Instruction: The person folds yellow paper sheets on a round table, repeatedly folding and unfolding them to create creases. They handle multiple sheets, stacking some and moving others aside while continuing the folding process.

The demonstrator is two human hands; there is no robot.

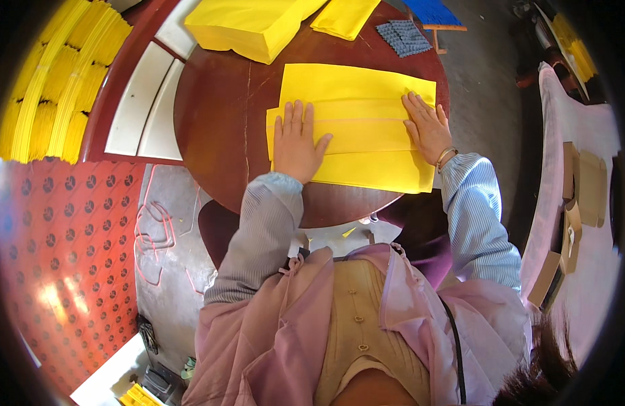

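While both palms press flat, folded yellow paper sheet (356,125) lies on round brown surface (218,122)

Left hand (297,142) and right hand (427,126) spread wide, gripping nothing; yellow paper stack (248,27) behind, cut off by frame top; no containers discernible

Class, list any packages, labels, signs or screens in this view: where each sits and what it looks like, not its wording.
Flat cardboard boxes: far right, on a pale pink surface; brown, folded, unassembled.
Red patterned sheet: left, beside the round table; glossy red with rows of dark round marks.
No labels, signs or screens show.
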